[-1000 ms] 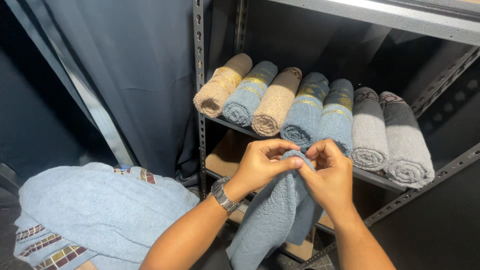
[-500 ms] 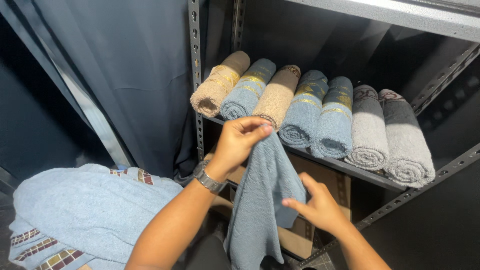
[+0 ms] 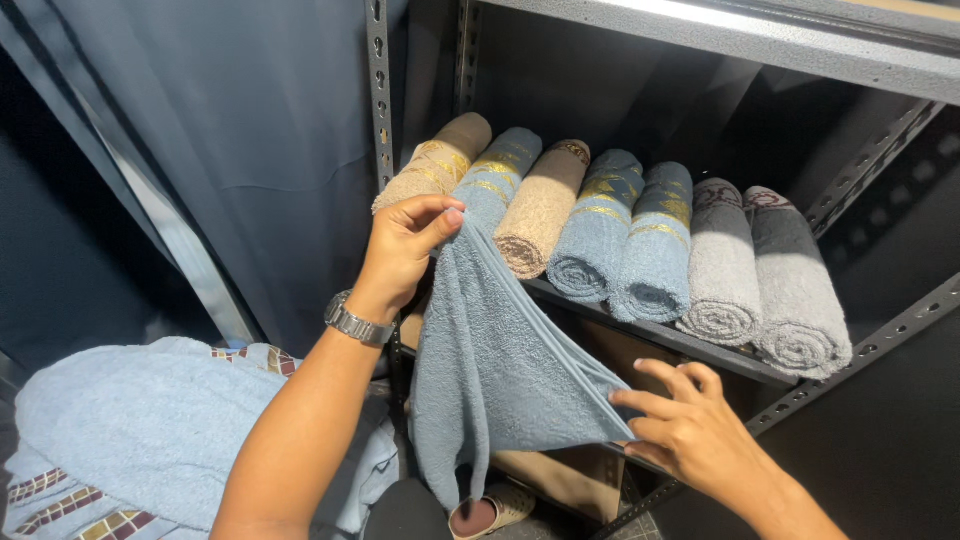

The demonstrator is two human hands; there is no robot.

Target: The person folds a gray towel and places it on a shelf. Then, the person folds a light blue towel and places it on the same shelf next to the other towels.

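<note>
Blue terry lies heaped at the lower left: a pile of towels (image 3: 130, 430) with a patterned border showing at its edge. Behind it hangs a dark curtain (image 3: 240, 130). The left hand (image 3: 400, 245), a metal watch (image 3: 358, 322) on its wrist, is raised in front of the shelf (image 3: 700, 345); its fingers (image 3: 435, 215) are pressed together, pinching the top corner of a blue towel (image 3: 490, 370). The towel hangs from that corner and stretches down to the right, its lower end dangling near a slipper (image 3: 490, 510) on the floor. On the shelf behind sit seven rolled towels (image 3: 620, 240) side by side: tan, blue, tan, two blue, two grey. The right hand (image 3: 690, 430) is lower, below the shelf edge, its fingers (image 3: 640, 405) pinching the towel's other corner, the remaining fingers spread.
</note>
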